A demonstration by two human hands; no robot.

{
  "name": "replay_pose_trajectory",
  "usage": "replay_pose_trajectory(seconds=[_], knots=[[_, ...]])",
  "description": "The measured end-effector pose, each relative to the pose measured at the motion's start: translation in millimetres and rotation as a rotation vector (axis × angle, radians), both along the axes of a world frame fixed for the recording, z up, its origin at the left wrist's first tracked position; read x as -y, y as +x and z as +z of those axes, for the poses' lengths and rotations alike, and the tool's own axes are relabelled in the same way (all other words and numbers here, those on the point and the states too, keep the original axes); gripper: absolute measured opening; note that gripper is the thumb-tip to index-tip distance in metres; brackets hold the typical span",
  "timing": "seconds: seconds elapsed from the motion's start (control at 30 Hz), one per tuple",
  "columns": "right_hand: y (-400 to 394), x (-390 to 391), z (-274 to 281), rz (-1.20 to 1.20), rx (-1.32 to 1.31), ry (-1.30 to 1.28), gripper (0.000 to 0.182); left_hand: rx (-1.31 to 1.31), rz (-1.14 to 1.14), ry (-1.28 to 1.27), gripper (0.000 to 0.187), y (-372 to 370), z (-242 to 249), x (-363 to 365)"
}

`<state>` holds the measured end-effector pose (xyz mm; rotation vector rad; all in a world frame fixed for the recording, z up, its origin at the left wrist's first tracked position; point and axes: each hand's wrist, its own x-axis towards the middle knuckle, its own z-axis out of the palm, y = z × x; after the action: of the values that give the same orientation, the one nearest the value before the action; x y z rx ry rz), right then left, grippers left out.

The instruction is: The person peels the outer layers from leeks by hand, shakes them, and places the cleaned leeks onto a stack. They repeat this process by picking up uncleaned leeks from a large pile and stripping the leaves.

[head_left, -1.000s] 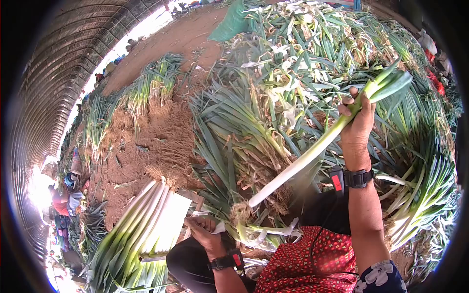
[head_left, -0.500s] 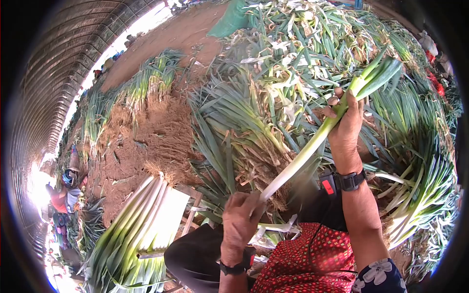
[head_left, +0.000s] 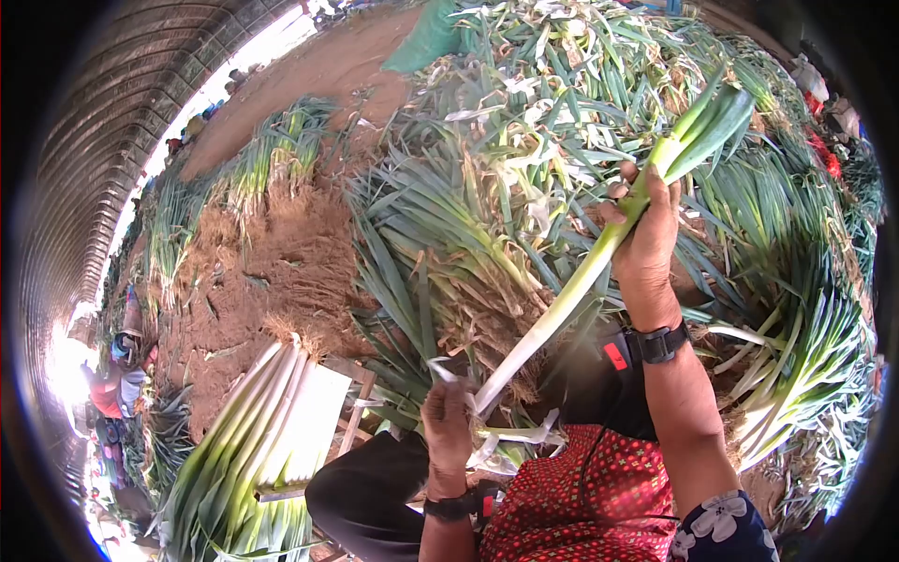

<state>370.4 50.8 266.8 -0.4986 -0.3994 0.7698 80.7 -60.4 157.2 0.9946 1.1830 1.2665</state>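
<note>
A long leek (head_left: 562,304) with a white stem and green top slants across the middle of the head view. My right hand (head_left: 646,229) is wrapped round its upper green part. Beside the white root end is my left hand (head_left: 448,421), its fingers pinched on a thin pale strip of peel (head_left: 442,368). At the lower left, trimmed leeks (head_left: 239,436) lie side by side on a white board (head_left: 323,403), roots toward the top.
A large heap of leeks and loose leaves (head_left: 552,103) fills the middle and right. More leek bundles (head_left: 281,150) lie on the brown soil (head_left: 272,262). A green net (head_left: 421,37) is at the top. Another person (head_left: 122,384) is at the far left.
My left hand has turned and a thin pale strip now shows at its fingers. The leek, both hands and the surroundings have shifted slightly left in view.
</note>
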Motion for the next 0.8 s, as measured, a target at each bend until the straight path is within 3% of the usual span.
replay_pose_trajectory(seconds=[0.03,0.13,0.23,0.3,0.37,0.4,0.53,0.57,0.63,0.67,0.77,0.8], knots=[[3,-1,-1,-0.013,-0.01,0.018,0.021,0.3,0.043,-0.084,0.016,-3,2,0],[11,-3,-4,-0.014,-0.059,0.047,0.018,0.618,0.192,-0.163,0.015,-24,0,-3],[25,-5,-11,-0.027,-0.093,0.081,0.016,0.688,0.36,-0.048,0.019,-59,-23,-16],[30,-6,-12,-0.07,-0.099,0.095,0.015,0.713,0.339,0.026,0.019,-68,-18,-14],[31,-7,-14,-0.079,-0.116,0.094,0.015,0.587,0.16,-0.037,0.043,-70,-5,-2],[30,-8,-14,-0.074,-0.112,0.079,0.015,0.588,0.161,-0.039,0.043,-68,-6,0],[25,-16,-18,-0.002,-0.154,0.016,0.019,0.375,-0.191,-0.028,0.068,-22,7,-5],[21,-19,-16,0.029,-0.183,-0.131,0.023,0.407,-0.12,-0.124,0.06,-8,15,-8],[-2,-22,-22,0.019,-0.079,-0.2,0.026,0.24,-0.239,-0.11,0.048,9,28,-19],[-15,-15,-11,0.081,-0.108,-0.354,0.026,0.223,-0.291,-0.113,0.046,19,34,-20],[-16,-23,-35,0.128,-0.143,-0.308,0.018,0.067,-0.408,0.079,0.045,28,30,-14],[-13,-28,-42,0.125,-0.147,-0.303,0.018,-0.092,-0.437,0.118,0.042,24,39,-7]])
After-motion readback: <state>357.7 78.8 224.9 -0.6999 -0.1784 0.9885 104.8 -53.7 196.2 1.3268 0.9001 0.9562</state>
